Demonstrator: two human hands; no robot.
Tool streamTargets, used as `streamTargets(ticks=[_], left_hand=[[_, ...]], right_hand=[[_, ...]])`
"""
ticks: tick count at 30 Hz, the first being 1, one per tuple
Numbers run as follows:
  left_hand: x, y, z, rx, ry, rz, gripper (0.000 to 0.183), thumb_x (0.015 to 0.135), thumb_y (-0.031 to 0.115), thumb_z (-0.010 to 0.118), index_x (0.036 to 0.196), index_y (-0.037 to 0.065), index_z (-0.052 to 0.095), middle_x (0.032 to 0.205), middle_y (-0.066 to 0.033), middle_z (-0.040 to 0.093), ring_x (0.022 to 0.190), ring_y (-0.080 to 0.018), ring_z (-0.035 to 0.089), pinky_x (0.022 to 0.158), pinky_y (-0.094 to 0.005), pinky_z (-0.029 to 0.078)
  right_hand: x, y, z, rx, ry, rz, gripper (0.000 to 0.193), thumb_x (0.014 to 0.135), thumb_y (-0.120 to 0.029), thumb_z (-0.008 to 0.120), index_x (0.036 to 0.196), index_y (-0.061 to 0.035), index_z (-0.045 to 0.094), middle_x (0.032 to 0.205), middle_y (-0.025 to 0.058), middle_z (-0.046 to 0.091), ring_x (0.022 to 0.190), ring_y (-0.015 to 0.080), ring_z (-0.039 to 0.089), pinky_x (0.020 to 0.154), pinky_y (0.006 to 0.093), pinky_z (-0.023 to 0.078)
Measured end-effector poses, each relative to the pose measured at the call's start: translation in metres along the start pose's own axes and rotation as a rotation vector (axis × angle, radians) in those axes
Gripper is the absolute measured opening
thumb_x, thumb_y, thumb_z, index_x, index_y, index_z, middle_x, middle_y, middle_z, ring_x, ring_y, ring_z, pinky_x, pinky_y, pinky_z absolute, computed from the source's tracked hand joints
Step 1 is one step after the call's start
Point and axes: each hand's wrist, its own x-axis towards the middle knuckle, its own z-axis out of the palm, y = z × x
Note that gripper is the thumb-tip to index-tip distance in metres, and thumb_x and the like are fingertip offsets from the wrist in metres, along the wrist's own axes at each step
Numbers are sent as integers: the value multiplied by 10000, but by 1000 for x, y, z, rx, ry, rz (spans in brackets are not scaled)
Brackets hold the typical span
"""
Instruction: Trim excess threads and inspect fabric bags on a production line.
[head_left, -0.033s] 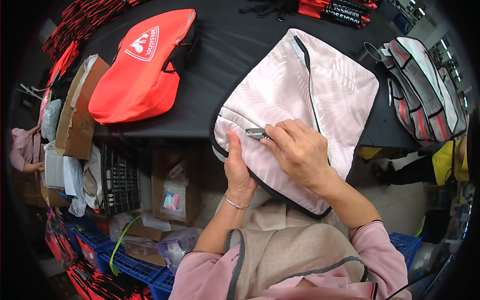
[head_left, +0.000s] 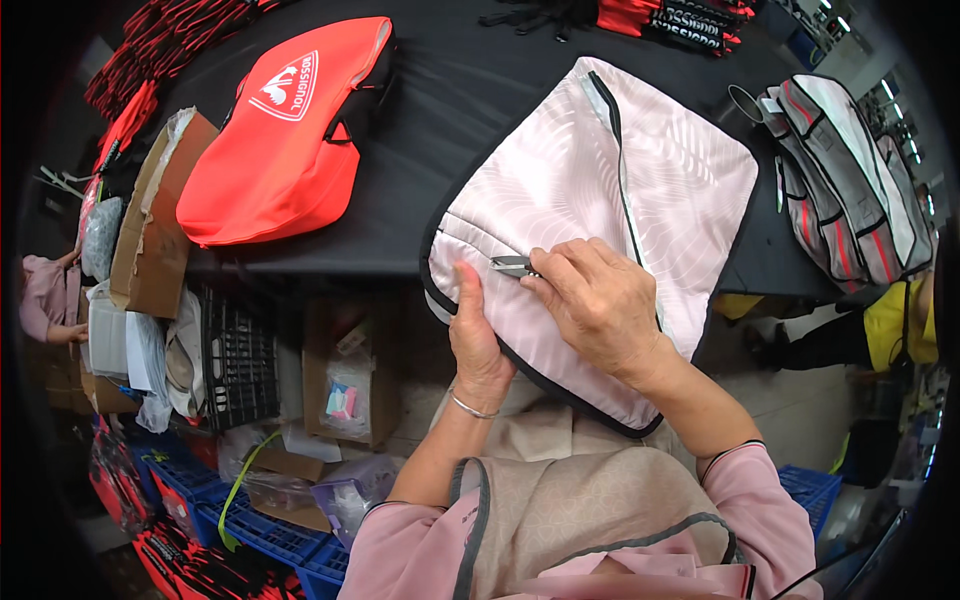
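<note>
A pale pink fabric panel (head_left: 520, 190) with a leaf pattern, black edging and a long dark-edged zip lies partly on the table, its near part overhanging toward me. My left hand (head_left: 478, 345) grips the panel's near left edge, thumb on top and the other fingers hidden beneath. In my right hand (head_left: 600, 305) is a small pair of metal thread snips (head_left: 510, 265), pinched between thumb and fingers. Their tips point left, close to a seam near the panel's left corner and just above my left thumb.
A bright red bag (head_left: 270, 150) sits on the black-covered table (head_left: 430, 110) at left, beside a cardboard box (head_left: 165, 220). Grey bags with red stripes (head_left: 850, 190) are stacked at right. Blue crates (head_left: 265, 525) and a black crate (head_left: 240, 360) stand below. Other people are partly visible on both sides.
</note>
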Motion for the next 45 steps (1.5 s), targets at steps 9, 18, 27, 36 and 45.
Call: streamTargets(ticks=[9,18,27,36,45], left_hand=[[-2,-1,2,22,25,-6,513,1015,462,426,1321,58,501,1239,-64,599,1115,-191,579,966,-346,458],[0,-4,-2,-1,61,9,535,999,457,474,1316,26,499,1244,-79,591,1112,-191,580,957,-345,466],[2,-5,-2,5,63,24,554,990,459,499,1297,-3,507,1230,-88,589,1100,-183,580,935,-329,480],[2,-4,-4,-19,53,24,525,1004,425,484,1319,5,484,1245,-85,579,1110,-184,575,944,-337,476],[3,-5,-3,-40,32,31,523,1000,417,497,1322,6,479,1249,-88,577,1116,-187,573,952,-339,475]], right_hand=[[-4,-4,7,-158,83,-70,238,747,-156,728,957,-62,668,780,6,574,666,156,559,531,283,415],[-8,3,6,5,106,119,160,762,-154,715,883,-76,646,768,12,572,670,182,576,530,317,444],[-3,-7,1,-15,74,50,226,740,-138,750,927,-66,645,791,31,590,702,194,594,567,310,466],[-2,-7,6,-102,28,4,282,726,-120,762,977,-53,654,809,39,602,696,198,581,574,306,457],[-2,-6,11,-89,61,-14,264,723,-123,767,957,-56,664,821,41,616,700,197,590,579,303,468]])
